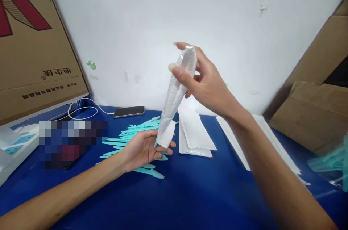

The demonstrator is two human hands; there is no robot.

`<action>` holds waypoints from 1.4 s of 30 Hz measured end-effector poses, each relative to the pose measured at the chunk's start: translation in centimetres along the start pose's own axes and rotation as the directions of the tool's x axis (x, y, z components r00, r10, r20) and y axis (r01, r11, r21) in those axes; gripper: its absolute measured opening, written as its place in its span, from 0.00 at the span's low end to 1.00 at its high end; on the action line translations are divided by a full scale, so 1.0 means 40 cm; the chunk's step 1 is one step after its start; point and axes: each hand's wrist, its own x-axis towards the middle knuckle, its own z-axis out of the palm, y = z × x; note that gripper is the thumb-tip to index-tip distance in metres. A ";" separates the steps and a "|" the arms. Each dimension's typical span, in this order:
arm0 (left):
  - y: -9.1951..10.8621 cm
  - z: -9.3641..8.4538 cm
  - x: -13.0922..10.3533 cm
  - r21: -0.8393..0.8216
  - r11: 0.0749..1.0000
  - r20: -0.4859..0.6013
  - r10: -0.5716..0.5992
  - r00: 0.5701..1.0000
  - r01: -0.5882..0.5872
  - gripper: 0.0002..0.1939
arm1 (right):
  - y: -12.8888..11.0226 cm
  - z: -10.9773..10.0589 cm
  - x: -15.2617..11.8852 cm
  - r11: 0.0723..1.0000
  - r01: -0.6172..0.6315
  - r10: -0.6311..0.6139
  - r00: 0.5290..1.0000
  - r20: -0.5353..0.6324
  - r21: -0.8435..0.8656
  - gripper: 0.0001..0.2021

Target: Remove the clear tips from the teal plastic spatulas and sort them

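My right hand is raised in front of the wall, its thumb and fingers closed around the upper part of a narrow, clear-and-white plastic pouch. The pouch hangs at a slant, with a white flap at its lower end. Below, my left hand is palm up, with thumb and curled fingers at that lower end. A bit of teal shows beside the pouch there; I cannot tell whether it is held. Beneath and behind my left hand lies a loose pile of slim teal plastic sticks, shaped like eyebrow razors.
White flat pouches lie right of the pile, and more white sheets lie under my right forearm. A phone with a white cable rests by the wall. Cardboard boxes flank the blue table. A power strip is at left.
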 end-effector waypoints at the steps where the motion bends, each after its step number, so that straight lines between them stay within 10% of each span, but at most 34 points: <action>1: 0.001 0.000 -0.001 0.008 1.000 0.013 -0.013 1.000 0.013 0.15 | 0.002 -0.005 0.002 1.000 -0.004 0.004 1.000 -0.020 0.002 0.29; 42: 0.005 -0.011 -0.016 0.334 0.943 0.254 -0.086 0.963 -0.004 0.08 | 0.033 -0.061 0.005 0.972 -0.194 0.185 0.980 0.078 0.136 0.31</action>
